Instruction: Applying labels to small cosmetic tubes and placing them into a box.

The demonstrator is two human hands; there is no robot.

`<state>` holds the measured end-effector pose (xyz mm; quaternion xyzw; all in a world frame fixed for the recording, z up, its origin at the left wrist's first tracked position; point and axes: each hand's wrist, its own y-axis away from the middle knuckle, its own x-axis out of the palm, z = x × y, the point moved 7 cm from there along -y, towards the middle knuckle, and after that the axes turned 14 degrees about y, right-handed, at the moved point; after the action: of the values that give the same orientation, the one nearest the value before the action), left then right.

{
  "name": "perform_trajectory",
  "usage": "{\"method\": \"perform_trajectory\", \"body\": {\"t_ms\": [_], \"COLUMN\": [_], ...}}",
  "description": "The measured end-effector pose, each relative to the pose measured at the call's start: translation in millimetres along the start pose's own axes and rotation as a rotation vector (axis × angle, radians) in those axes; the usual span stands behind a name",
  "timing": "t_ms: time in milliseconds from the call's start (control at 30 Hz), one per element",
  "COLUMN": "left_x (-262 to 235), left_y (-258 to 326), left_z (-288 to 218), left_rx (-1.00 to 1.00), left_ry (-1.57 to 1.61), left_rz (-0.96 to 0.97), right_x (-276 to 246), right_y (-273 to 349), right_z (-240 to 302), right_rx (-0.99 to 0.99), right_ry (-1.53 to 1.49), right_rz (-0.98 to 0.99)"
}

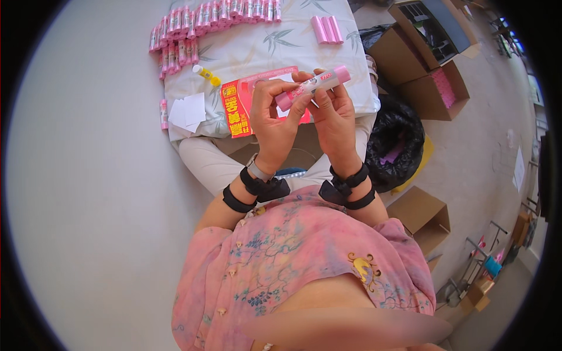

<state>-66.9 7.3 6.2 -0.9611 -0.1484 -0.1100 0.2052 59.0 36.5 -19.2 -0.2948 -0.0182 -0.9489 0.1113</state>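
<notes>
Here, pink tubes lie in rows at the cloth's far-left edge. The left hand curls its fingers around the lower end of a pink glue stick; the right hand pinches its middle, above a red leaflet. A black bag sits at right.

Between your left hand and right hand sits the pink plastic tube, above the red printed card on the leaf-patterned cloth, rows of pink tubes behind, black plastic bag right.
</notes>
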Motion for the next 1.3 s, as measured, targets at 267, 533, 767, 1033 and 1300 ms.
{"method": "perform_trajectory", "body": {"t_ms": [267,533,767,1033,1300], "left_x": [3.3,8.7,11.2,11.9,11.2], "left_y": [-3.9,-14.9,-21.4,-20.7,-19.3], "left_z": [-29.3,-41.6,-51.0,-49.2,-44.5], "left_rx": [0.193,0.229,0.221,0.19,0.154], "left_ry": [-0.405,-0.608,-0.691,-0.762,-0.783], "left_rz": [0.11,0.342,0.4,0.455,0.443], "right_x": [-0.8,-14.7,-12.7,-11.1,-11.5], "right_y": [2.4,1.0,1.4,3.5,2.8], "right_z": [-1.8,-8.6,-2.0,0.5,3.9], "right_rx": [0.035,0.063,-0.036,-0.081,-0.104], "right_ry": [0.008,0.081,0.24,0.272,0.311], "right_rz": [-0.019,-0.057,-0.095,-0.099,-0.091]}}
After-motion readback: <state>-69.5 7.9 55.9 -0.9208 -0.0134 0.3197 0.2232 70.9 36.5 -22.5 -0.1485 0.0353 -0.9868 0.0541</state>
